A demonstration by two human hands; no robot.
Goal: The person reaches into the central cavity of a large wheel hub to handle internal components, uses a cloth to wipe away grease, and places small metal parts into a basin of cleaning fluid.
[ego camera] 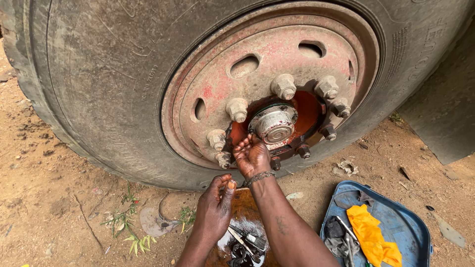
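My right fingers [246, 144] press together against the hub cap [273, 123] just above them; my left fingers [225, 190] pinch loosely, empty. Several wheel nuts [284, 86] remain on (lower studs look bare).

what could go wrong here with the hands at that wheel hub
The right hand works close under the grey metal hub cap, among protruding studs and the dusty wheel nuts, so its fingers might get scraped or pinched. The left hand hovers over the oily brown tray of small parts; anything it drops may vanish into the reddish dirt ground.
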